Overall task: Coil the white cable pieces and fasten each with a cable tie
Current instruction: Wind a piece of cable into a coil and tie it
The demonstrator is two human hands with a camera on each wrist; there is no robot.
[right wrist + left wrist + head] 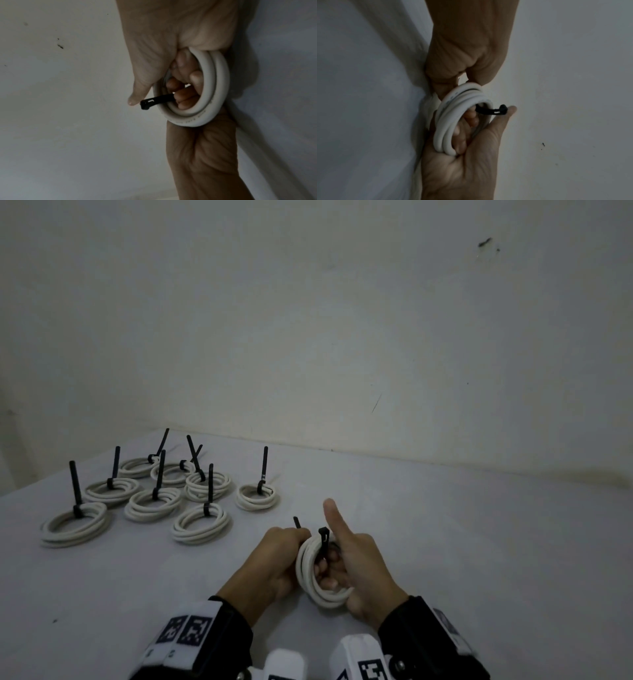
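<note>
White cable coil [317, 571] sat upright between both hands above the table [479, 542], right hand [359, 563] gripping it, left hand [274, 556] pinching the black tie [323, 539]; turns could spring loose if either grip slackened before locking.

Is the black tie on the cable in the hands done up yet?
Not yet. The cable tie pokes through the held coil, but its head stands empty and its tail tip sticks out separately.

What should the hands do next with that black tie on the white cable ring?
Probably feed the tie's tail into its head. The right hand holds the coil with fingers through it and thumb up; the black tie passes through the coil, its head free near the thumb. The left hand grips the coil's other side, the tail poking above it, not yet looped.
</note>
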